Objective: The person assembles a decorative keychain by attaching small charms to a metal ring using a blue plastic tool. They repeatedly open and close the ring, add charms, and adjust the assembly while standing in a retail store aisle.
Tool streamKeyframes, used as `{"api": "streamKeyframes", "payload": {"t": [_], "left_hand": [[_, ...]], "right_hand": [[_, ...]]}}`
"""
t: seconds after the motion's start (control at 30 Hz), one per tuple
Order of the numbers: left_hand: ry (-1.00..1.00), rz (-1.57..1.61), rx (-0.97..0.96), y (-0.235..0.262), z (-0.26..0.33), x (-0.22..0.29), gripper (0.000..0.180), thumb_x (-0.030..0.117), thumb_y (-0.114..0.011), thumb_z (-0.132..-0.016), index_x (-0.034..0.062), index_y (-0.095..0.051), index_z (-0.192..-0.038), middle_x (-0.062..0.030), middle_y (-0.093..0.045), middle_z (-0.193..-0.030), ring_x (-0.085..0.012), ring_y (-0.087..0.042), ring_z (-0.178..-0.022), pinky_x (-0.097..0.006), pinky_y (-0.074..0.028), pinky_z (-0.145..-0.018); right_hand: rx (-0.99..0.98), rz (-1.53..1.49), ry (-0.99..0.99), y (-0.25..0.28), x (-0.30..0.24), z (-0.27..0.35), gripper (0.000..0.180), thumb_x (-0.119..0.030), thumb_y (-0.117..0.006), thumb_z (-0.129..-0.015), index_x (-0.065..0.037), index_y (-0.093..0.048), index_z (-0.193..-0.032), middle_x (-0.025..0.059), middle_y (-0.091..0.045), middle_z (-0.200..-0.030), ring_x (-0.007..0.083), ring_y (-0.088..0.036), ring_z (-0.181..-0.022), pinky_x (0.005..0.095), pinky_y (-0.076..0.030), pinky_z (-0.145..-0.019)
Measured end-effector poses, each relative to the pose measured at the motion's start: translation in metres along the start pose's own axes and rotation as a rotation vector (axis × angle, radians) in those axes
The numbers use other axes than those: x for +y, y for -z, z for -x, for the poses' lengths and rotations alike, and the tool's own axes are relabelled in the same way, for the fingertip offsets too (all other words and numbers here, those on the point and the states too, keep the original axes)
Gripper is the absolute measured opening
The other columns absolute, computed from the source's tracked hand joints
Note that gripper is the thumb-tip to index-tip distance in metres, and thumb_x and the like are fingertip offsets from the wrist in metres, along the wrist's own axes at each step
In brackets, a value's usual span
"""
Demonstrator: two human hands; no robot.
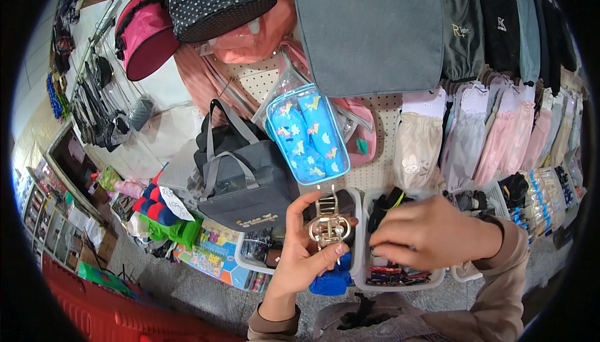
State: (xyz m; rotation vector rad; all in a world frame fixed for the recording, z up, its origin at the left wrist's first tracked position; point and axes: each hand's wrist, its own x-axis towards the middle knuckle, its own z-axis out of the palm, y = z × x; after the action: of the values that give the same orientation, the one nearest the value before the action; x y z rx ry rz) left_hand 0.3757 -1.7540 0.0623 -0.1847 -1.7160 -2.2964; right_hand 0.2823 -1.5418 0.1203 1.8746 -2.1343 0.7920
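My left hand [300, 257] is closed around a gold-coloured metal hair claw clip [330, 229], its thumb on the near side and fingers behind. The clip is held upright, its curved teeth showing at the top and round openwork below. To its right, my right hand [420, 232] hovers over a clear plastic bin [409, 289], fingers loosely bent and a little apart. I see nothing in that hand. Dark, patterned small goods lie in the bin, partly hidden under it. Below the clip a bright blue item [331, 281] shows in part.
A pegboard wall [382, 129] carries a large grey bag [370, 33], a clear-fronted blue pouch [309, 134] and paired sleeves [417, 148]. A dark grey tote [250, 183] stands left of my hands. Something red [119, 307] fills the lower left; more bins line the right.
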Motion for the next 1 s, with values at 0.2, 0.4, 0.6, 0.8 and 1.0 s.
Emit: {"api": "streamKeyframes", "payload": {"t": [0.2, 0.4, 0.6, 0.8, 1.0], "left_hand": [[0.13, 0.164, -0.285, 0.008, -0.001, -0.008, 0.076, 0.002, -0.071, -0.085, 0.0157, -0.022, -0.142, -0.0254, -0.063, -0.119, -0.0056, -0.053, -0.057, -0.017, -0.039, -0.044], [0.287, 0.179, -0.506, 0.017, 0.002, -0.025, 0.08, 0.004, -0.074, -0.085, 0.0137, -0.019, -0.142, -0.0055, -0.064, -0.099, -0.0025, -0.051, -0.061, -0.017, -0.037, -0.048], [0.351, 0.241, -0.571, 0.02, 0.008, -0.041, 0.078, 0.0, -0.074, -0.083, 0.0118, -0.022, -0.14, -0.0028, -0.063, -0.089, -0.0025, -0.054, -0.063, -0.017, -0.038, -0.049], [0.329, 0.21, -0.641, 0.023, 0.01, -0.057, 0.078, 0.001, -0.075, -0.084, 0.01, -0.024, -0.143, -0.0017, -0.062, -0.084, -0.0021, -0.052, -0.057, -0.017, -0.035, -0.046], [0.416, 0.225, -0.792, 0.023, 0.012, -0.066, 0.089, 0.001, -0.074, -0.084, 0.0086, -0.019, -0.154, -0.0014, -0.062, -0.084, -0.0025, -0.049, -0.053, -0.018, -0.034, -0.044]], "right_hand": [[0.049, 0.108, 0.092, 0.019, 0.015, -0.018, 0.057, -0.028, -0.081, -0.073, -0.007, -0.062, -0.123, 0.0051, -0.06, -0.096, 0.0196, -0.065, -0.078, 0.0307, -0.05, -0.054], [-0.184, 0.144, 0.294, 0.02, 0.008, -0.024, 0.039, -0.027, -0.075, -0.077, -0.003, -0.061, -0.105, 0.0054, -0.057, -0.087, 0.0192, -0.064, -0.072, 0.0309, -0.049, -0.051], [-0.148, 0.202, 0.413, 0.007, 0.002, -0.026, 0.034, -0.029, -0.076, -0.071, -0.003, -0.059, -0.084, 0.0035, -0.059, -0.077, 0.0165, -0.062, -0.063, 0.0291, -0.044, -0.044], [-0.21, 0.138, 0.333, 0.006, -0.009, -0.02, 0.038, -0.034, -0.079, -0.066, -0.004, -0.059, -0.077, 0.0043, -0.059, -0.07, 0.019, -0.061, -0.06, 0.0315, -0.043, -0.046], [-0.345, 0.155, 0.373, 0.002, -0.009, -0.016, 0.051, -0.051, -0.074, -0.073, -0.004, -0.059, -0.088, 0.0029, -0.058, -0.067, 0.021, -0.059, -0.056, 0.033, -0.043, -0.046]]}}
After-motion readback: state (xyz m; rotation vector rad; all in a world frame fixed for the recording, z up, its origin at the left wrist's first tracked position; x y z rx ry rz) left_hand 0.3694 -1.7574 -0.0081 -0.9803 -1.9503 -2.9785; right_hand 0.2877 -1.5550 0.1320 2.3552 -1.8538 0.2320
